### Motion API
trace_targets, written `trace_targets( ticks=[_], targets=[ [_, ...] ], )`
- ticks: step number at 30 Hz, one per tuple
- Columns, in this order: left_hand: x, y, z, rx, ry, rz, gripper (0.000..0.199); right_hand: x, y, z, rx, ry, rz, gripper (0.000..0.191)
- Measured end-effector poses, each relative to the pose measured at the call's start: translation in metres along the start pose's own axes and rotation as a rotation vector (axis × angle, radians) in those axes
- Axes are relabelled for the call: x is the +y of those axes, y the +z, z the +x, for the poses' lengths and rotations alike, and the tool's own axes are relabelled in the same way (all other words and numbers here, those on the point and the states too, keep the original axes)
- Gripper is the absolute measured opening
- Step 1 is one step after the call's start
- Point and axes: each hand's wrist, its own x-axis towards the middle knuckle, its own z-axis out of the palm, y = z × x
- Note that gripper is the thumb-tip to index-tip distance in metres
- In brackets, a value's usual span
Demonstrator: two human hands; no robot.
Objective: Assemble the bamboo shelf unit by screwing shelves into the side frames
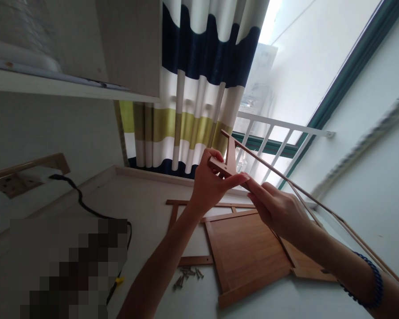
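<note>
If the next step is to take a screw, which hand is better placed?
Left, probably. The screws look nearer the left hand; the panel lies between them and the right hand. But the left holds the frame, so it must release first.

A striped curtain (194, 124) is hanging beside a green-framed window (339, 84), and a white railing (282, 123) is spanning the lower window area. A black cable (81, 201) is extending from a wood-edged socket panel (13, 184), with a yellow piece (119, 281) showing along its lower run. A pale shelf (69, 84) is projecting above the panel.
</note>
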Motion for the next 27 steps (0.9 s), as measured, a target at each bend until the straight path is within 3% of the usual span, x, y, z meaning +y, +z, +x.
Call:
trace_targets(
  ticks=[9, 12, 19, 23, 27],
  targets=[
    [0.000, -0.010, 0.005, 0.014, 0.019, -0.078, 0.026, -0.003, -0.004, 0.012, -0.028, -0.042, -0.142, 0.043],
    [-0.001, -0.016, 0.004, -0.024, 0.062, -0.092, 0.027, -0.010, -0.005, 0.014, -0.026, -0.048, -0.164, 0.042],
    [0.000, -0.024, -0.002, 0.008, 0.148, 0.069, 0.033, -0.018, -0.007, 0.012, 0.006, -0.061, -0.185, 0.045],
    [0.001, -0.025, -0.001, -0.054, 0.124, 0.044, 0.030, -0.016, -0.012, 0.015, -0.051, -0.053, -0.190, 0.046],
    [-0.001, -0.023, 0.005, -0.019, 0.095, -0.106, 0.029, -0.012, -0.015, 0.025, -0.140, -0.043, -0.147, 0.044]
  ],
)
